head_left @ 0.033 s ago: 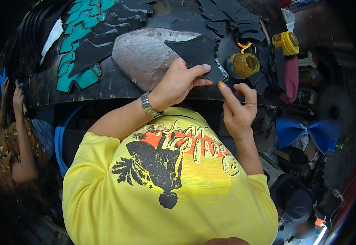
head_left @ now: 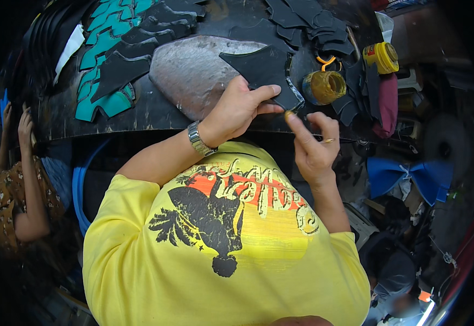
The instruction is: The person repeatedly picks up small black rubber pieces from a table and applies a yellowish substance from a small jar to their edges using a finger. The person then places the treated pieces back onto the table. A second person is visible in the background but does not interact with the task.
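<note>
- The left hand (head_left: 238,108) pinches the near edge of a black cut-out piece (head_left: 267,73), thumb on top and fingers curled beneath it.
- The piece lies flat over the right end of a grey stone slab (head_left: 191,73) on the dark workbench (head_left: 139,111), reaching up and right from the hand.
- The right hand (head_left: 313,144) has its forefinger stretched out, its yellow-smeared tip touching the piece's lower right edge; the other fingers are loosely curled.
- An open jar of yellow glue (head_left: 324,87) stands just right of the piece, and a yellow lidded tin (head_left: 381,57) sits farther right.
- Stacks of black and teal cut-outs (head_left: 117,60) lie left of the slab.
</note>
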Tool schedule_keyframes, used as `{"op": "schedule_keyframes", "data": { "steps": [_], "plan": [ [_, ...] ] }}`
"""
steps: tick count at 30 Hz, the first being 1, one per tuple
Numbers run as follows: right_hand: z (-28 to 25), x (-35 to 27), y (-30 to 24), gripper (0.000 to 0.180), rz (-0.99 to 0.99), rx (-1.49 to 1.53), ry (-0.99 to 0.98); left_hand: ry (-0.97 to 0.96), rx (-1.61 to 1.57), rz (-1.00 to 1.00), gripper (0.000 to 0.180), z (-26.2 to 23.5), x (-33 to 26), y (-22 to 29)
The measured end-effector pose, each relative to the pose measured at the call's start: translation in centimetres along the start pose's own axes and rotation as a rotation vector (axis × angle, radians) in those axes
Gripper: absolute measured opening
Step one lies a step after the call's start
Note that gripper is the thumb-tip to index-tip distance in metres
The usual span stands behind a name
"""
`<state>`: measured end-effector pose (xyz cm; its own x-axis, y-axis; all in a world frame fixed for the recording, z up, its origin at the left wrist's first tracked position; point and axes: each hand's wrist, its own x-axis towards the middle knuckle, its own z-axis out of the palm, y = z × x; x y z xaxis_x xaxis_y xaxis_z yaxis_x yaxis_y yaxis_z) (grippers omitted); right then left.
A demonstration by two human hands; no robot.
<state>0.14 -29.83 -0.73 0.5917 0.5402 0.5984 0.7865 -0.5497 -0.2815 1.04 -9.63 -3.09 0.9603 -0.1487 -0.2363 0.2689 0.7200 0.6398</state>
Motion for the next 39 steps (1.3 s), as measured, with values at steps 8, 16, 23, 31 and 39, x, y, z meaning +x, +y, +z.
{"op": "schedule_keyframes", "data": {
  "steps": [8, 16, 23, 31, 39],
  "plan": [
    [-0.8, 1.6, -0.4, 0.089, 0.083, 0.255, 0.149, 0.054, 0.031, 0.016, 0.015, -0.4, 0.6, -0.4],
    [1.4, 4.7, -0.1, 0.101, 0.763, 0.819, -0.005, -0.015, 0.34, 0.078, 0.022, -0.7, -0.2, -0.3],
    [1.4, 4.9, 0.1, 0.097, 0.833, 0.945, -0.097, -0.004, 0.655, 0.159, 0.025, -3.9, -0.8, 4.4],
    [4.7, 5.5, 1.8, 0.066, 0.637, 1.123, 0.172, 0.14, 0.65, 0.368, 0.03, -6.7, -0.3, 12.8],
    [10.6, 6.9, 1.9, 0.072, 0.502, 1.024, -0.009, 0.379, 0.492, 0.546, 0.026, -12.3, 9.5, 24.4]
  ]
}}
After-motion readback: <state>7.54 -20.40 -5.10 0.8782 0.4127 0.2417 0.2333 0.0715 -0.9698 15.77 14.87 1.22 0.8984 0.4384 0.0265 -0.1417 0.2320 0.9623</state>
